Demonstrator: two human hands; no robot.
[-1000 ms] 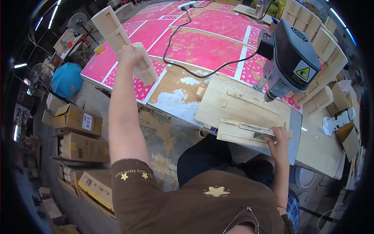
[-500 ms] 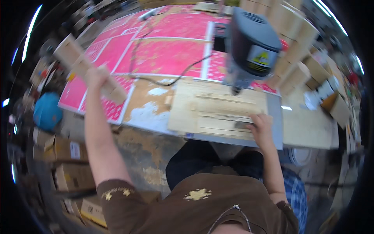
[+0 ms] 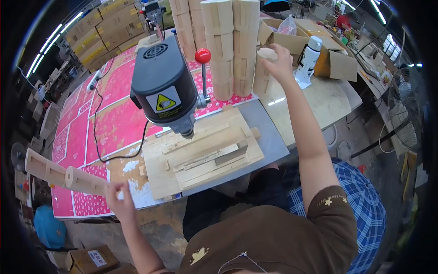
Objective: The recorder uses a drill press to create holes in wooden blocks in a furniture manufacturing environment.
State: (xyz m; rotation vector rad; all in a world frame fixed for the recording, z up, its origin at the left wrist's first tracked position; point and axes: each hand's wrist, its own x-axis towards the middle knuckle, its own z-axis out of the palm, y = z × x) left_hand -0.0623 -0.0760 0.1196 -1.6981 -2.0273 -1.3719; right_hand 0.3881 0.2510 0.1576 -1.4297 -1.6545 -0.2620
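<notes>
At the table's left end, my left hand (image 3: 121,200) is beside the near end of a pale wooden cylinder (image 3: 86,180), its fingers parted and nothing visible in them. Another wooden cylinder (image 3: 44,165) lies against that one. My right hand (image 3: 280,65) reaches to the far right, with thumb and fingers around the top of an upright wooden cylinder (image 3: 261,78). Between my arms, a plywood board with wooden strips (image 3: 157,176) lies under a dark drill press (image 3: 162,77) with a red-knobbed lever (image 3: 203,56). A greyish block (image 3: 232,154) sits among the strips.
Tall stacks of wooden cylinders (image 3: 219,59) stand behind the board. A white bottle (image 3: 309,57) and open cardboard boxes (image 3: 335,61) are at the right. A black cable (image 3: 98,123) crosses the pink-covered table (image 3: 109,107). A standing fan (image 3: 404,116) is farther right.
My left hand has let the wooden cylinder down at the table's left end. My right hand has moved from the board to the upright cylinder at the far right. The view has turned right.
</notes>
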